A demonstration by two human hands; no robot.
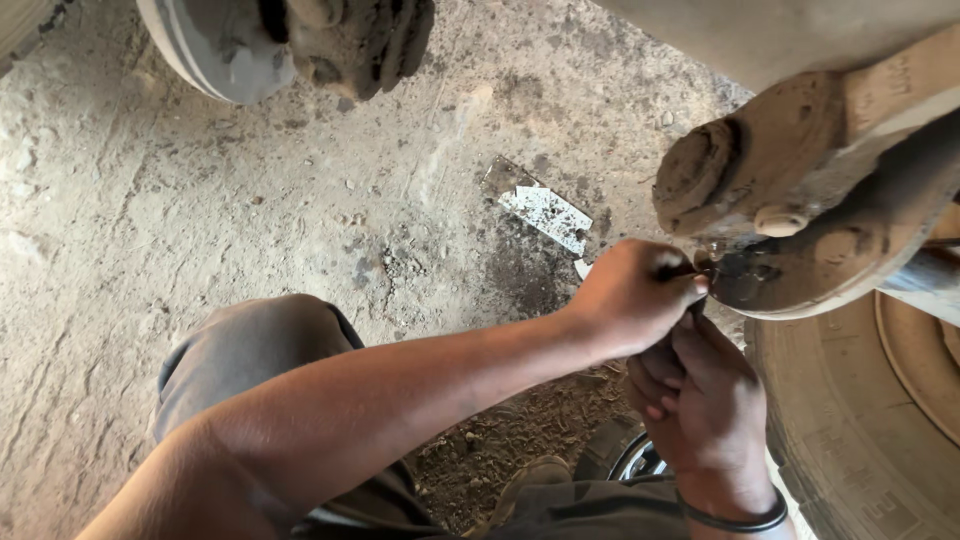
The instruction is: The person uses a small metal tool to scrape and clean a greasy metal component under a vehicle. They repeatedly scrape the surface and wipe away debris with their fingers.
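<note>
While we crouch over the dusty concrete floor (200,200), the mud-caked brown metal suspension joint (800,200) hangs just up and to the right of our hands, beside the worn black tyre (860,430). Our left arm reaches across from lower left, forearm nearly straight, and our left hand (635,295) is clenched around a small dark tool or fastener (690,270) whose tip touches the joint's underside; we cannot tell exactly what it is. Our right hand (705,400), a dark band at its wrist, rises from below with fingers curled tight just under the left hand, touching it. Whether it grips anything is hidden. A scrap of white torn paper (545,215) lies on the floor nearby.
</note>
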